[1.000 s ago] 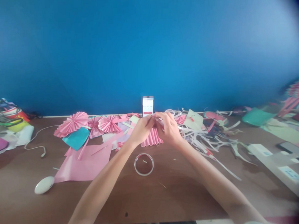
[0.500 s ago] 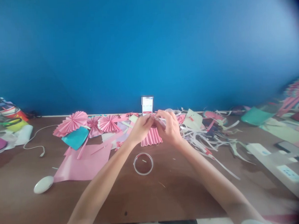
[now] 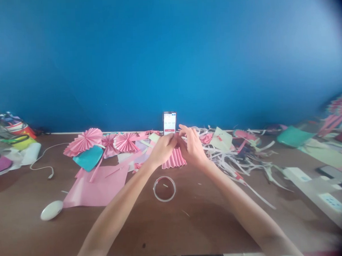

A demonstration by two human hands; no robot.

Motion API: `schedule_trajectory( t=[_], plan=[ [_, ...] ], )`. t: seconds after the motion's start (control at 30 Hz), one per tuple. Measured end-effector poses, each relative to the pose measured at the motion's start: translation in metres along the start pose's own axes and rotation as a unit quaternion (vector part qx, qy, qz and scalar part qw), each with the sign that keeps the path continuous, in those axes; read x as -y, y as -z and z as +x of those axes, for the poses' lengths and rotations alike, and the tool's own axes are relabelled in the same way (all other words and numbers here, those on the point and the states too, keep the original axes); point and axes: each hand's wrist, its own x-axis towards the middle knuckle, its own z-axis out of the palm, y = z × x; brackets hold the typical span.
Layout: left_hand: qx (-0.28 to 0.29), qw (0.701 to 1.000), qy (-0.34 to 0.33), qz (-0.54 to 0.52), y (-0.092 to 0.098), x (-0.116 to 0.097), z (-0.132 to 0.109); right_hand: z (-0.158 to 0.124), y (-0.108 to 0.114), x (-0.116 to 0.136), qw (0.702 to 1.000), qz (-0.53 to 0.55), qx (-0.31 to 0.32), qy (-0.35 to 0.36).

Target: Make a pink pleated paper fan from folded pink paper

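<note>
My left hand [image 3: 163, 148] and my right hand [image 3: 192, 145] meet above the middle of the table, fingertips close together. Below them shows a pink pleated paper [image 3: 174, 160], its upper end covered by my fingers. My left fingers are closed at its top. The right thumb and some fingers press in from the other side, while the right index finger is raised. Whether anything smaller lies between the fingertips is hidden. A roll of clear tape [image 3: 165, 200], ring-shaped, lies flat on the table nearer to me.
Pink paper fans [image 3: 126, 142], a teal paper piece [image 3: 89, 158] and a pink sheet [image 3: 97, 188] lie left. A lit phone [image 3: 170, 122] leans at the blue wall. Paper strips [image 3: 240, 162] pile up right, near a power strip [image 3: 333, 203]. A white mouse [image 3: 51, 210] is front left.
The whole view has shifted slightly. My right hand's fingers have moved a little, the index finger now lifted more apart. Both hands stay at the pleated paper.
</note>
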Motion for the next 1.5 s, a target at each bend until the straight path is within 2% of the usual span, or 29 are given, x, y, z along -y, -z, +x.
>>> schedule_trajectory(
  t=[0.4, 0.53, 0.73, 1.0, 1.2, 1.33, 1.5],
  plan=[
    [-0.019, 0.999, 0.013, -0.041, 0.0, 0.008, 0.002, -0.004, -0.004, 0.0, 0.999, 0.0, -0.039, -0.002],
    [-0.025, 1.0, 0.007, -0.003, 0.0, 0.004, 0.002, -0.005, -0.006, -0.001, 0.999, 0.023, -0.045, -0.011],
    [-0.002, 0.996, 0.014, 0.087, -0.001, -0.006, -0.001, 0.0, -0.001, 0.001, 0.998, 0.043, -0.035, -0.016],
    [0.001, 0.996, 0.03, 0.084, -0.006, -0.007, -0.004, -0.002, -0.005, -0.001, 0.999, -0.031, -0.013, -0.006],
    [0.011, 0.999, 0.052, -0.005, -0.007, -0.005, -0.003, -0.006, -0.011, -0.005, 1.0, -0.019, -0.003, -0.01],
    [0.025, 0.992, 0.074, -0.095, -0.007, 0.002, -0.001, -0.005, -0.008, -0.001, 1.0, 0.002, -0.004, -0.007],
    [0.027, 0.984, 0.089, -0.152, -0.007, 0.007, 0.0, -0.003, -0.004, 0.002, 1.0, 0.021, -0.009, -0.011]
  ],
)
